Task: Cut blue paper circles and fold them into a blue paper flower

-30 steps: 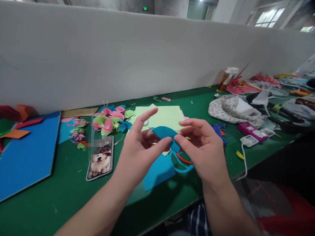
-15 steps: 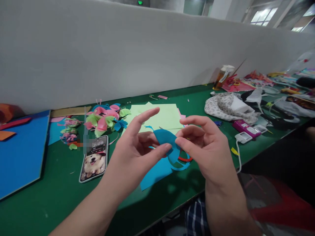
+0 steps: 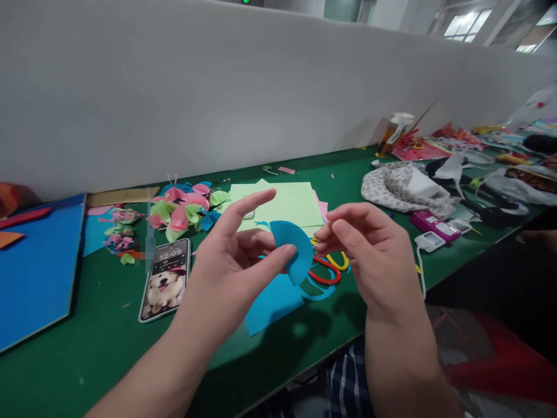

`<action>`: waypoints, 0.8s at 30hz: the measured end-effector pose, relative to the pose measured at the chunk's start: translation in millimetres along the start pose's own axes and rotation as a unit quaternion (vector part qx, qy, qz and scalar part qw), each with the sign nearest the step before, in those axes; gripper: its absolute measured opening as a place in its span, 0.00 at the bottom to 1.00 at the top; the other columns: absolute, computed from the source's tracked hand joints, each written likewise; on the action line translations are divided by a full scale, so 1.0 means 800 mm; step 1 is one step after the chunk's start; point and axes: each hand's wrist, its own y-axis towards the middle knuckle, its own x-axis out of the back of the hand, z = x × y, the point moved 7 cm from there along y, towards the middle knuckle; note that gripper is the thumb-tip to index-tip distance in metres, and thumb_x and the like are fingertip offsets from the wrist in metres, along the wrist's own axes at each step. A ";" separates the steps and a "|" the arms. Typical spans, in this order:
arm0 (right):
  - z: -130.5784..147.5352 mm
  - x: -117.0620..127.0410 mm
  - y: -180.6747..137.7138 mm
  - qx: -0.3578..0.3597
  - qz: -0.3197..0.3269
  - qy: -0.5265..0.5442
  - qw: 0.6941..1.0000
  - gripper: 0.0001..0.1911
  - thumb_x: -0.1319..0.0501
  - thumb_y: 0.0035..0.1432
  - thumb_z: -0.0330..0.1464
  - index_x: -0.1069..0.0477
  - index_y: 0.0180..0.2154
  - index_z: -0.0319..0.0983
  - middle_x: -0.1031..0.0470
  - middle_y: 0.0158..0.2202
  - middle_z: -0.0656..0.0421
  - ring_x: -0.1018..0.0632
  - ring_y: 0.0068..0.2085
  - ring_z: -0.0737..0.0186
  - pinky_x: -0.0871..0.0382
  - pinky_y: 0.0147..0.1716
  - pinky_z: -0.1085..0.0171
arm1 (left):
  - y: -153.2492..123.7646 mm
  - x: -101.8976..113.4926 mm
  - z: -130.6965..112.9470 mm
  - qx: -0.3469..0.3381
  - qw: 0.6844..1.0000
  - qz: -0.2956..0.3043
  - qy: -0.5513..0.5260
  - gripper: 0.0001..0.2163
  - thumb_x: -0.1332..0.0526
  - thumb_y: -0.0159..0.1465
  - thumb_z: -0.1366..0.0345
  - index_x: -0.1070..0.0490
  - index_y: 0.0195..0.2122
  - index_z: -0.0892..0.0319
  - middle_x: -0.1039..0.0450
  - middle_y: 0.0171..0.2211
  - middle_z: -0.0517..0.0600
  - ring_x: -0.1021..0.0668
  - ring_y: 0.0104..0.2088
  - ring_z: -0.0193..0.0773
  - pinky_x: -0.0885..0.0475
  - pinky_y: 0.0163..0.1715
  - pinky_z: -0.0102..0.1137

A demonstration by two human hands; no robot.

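My left hand (image 3: 239, 261) pinches a blue folded half-circle of paper (image 3: 299, 255) between thumb and fingers, its index finger stretched out above. To the right of the paper hovers my right hand (image 3: 369, 249), apart from it, with loosely bent fingers and nothing visible in them. Beneath and between the hands lie scissors with red and yellow handles (image 3: 326, 277); their blades are hidden. A curved blue paper offcut (image 3: 319, 296) rests beside them. Under my left hand is a blue paper sheet (image 3: 272, 310), and behind it are light green sheets (image 3: 291, 203).
Left of my hands lie a phone (image 3: 165, 284), a cluster of pink, green and blue paper petals (image 3: 185, 209) and a blue board (image 3: 39, 273). On the right are a patterned cloth pouch (image 3: 387, 188), a purple device (image 3: 435, 226) and a white cable. A white partition (image 3: 217, 87) runs behind.
My right hand has let go of the blue paper and moved slightly right. The paper stays in my left hand, and more of the scissors' handles shows now.
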 end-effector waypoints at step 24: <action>-0.013 -0.013 -0.001 -0.048 0.080 -0.074 0.993 0.02 0.32 0.51 0.35 0.22 0.29 0.44 0.22 0.25 0.65 0.24 0.26 0.72 0.29 0.25 0.75 | 0.000 0.000 0.000 0.002 1.000 0.008 0.027 0.25 0.32 0.53 0.66 0.33 0.52 0.46 0.32 0.22 0.41 0.26 0.23 0.30 0.28 0.22 0.20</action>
